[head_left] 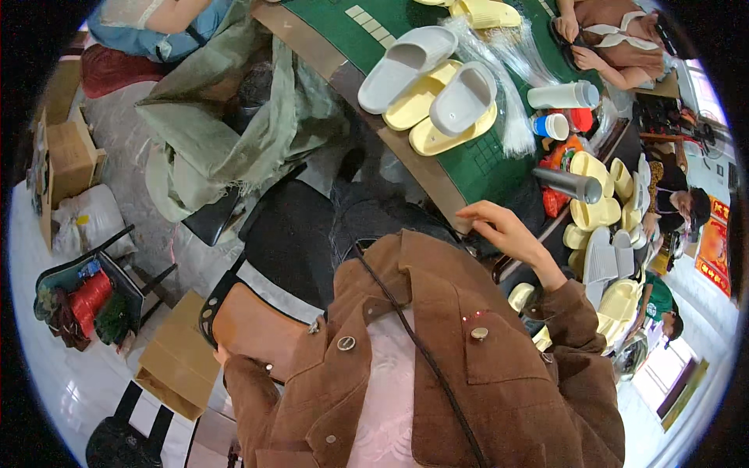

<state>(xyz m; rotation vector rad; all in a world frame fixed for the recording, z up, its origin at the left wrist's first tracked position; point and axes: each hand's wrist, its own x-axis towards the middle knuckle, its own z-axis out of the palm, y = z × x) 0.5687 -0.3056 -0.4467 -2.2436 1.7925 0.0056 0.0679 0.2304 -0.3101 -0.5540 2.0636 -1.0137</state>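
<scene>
Head view: my right hand (507, 230) rests, fingers loosely curled and holding nothing, at the near edge of the green table (468, 168). Grey and yellow slippers (437, 97) lie farther off. My left hand (226, 360) is mostly hidden; I cannot tell its grip.

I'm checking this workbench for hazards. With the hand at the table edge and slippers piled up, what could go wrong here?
The grey and yellow slippers are stacked loosely near the green table edge; a nudge from the right hand might tip them off. The metal flask lies on its side and could roll. The left hand is mostly hidden beside the brown bag, so its grip can't be judged.
</scene>
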